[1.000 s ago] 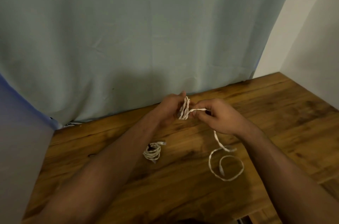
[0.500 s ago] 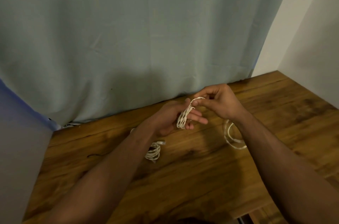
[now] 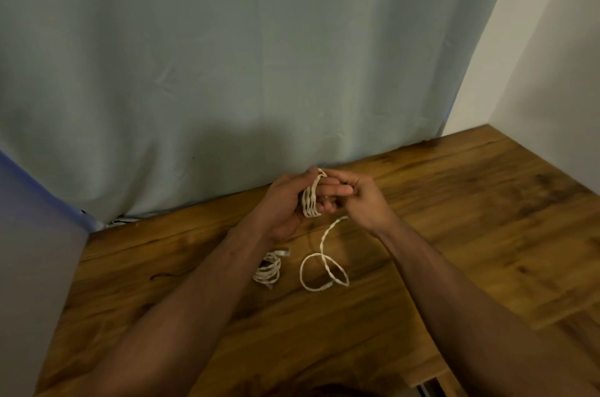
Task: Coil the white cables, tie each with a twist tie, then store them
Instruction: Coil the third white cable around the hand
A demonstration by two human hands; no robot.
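Winding the white cable round the outstretched fingers of the left hand, with the thumb pinning the turns and the right hand pinching the strand, next likely gathering the slack tail off the bench before tying.

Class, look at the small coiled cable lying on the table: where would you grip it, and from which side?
Pinch the coiled cable across its bunched middle, from above: it lies flat on the table, strands packed together. Avoid the loose end sticking out, which would likely unwind it.
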